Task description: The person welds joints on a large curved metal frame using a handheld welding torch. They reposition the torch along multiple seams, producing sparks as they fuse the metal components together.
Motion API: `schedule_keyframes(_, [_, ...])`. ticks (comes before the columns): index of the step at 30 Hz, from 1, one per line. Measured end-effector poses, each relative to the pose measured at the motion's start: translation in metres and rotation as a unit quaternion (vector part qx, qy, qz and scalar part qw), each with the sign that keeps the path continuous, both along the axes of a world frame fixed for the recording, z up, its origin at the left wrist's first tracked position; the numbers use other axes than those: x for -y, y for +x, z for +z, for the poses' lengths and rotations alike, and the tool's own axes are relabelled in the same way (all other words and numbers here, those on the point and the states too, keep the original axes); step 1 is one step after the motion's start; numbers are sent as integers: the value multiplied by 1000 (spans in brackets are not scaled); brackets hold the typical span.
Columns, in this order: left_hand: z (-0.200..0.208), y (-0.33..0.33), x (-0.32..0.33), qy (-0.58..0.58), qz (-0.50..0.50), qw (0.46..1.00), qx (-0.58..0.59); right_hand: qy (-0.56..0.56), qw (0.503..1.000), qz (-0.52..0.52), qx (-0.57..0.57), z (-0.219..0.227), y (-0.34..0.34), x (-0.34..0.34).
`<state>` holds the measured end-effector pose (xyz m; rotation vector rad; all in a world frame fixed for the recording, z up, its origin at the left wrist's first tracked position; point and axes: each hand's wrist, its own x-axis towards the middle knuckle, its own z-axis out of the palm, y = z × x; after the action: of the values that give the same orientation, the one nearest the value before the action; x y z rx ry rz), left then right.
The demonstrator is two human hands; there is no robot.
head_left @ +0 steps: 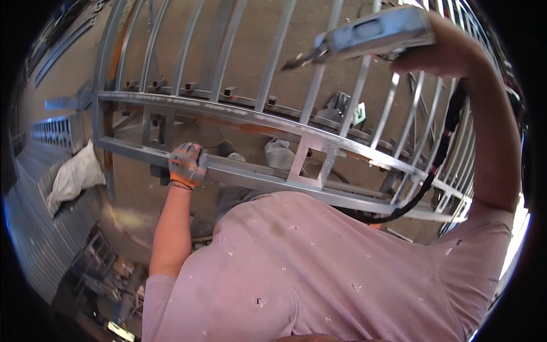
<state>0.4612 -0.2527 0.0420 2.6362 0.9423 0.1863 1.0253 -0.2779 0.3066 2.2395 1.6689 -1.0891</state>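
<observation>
My left hand (190,162), in a grey and orange work glove, is closed around the near rail of a silvery metal railing frame (250,175). My right hand (447,51), apparently ungloved, is raised over the frame's right part. It grips a handheld welding gun (376,33) with a boxy, pale blue and silver body. The gun's dark, tapered nozzle points left and stays apart from the bars. From the right hand a thick black cable (434,179) runs down across the frame. The gun and right hand are slightly blurred, and some right-hand fingers are hidden.
Long parallel bars extend away from me, with short square-tube stubs (229,91) beneath them. At left lie a white sack (80,172) and corrugated metal sheeting (43,219). Scrap and clutter (108,271) cover the lower left ground. My shoes show below the frame.
</observation>
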Motion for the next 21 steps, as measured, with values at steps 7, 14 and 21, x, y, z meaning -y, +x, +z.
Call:
schedule_keyframes(7, [-6,-3,-3,19,3,1000,13,-3,960,43,-277,-127,-85,-69])
schedule_keyframes(14, [-1,-1,-2,-17,40,999,-26,-134,926,-10,-353,-177,-123,-95])
schedule_keyframes(21, [1,-1,-3,-44,60,996,-54,-169,939,-38,-299,-195,-134,-98])
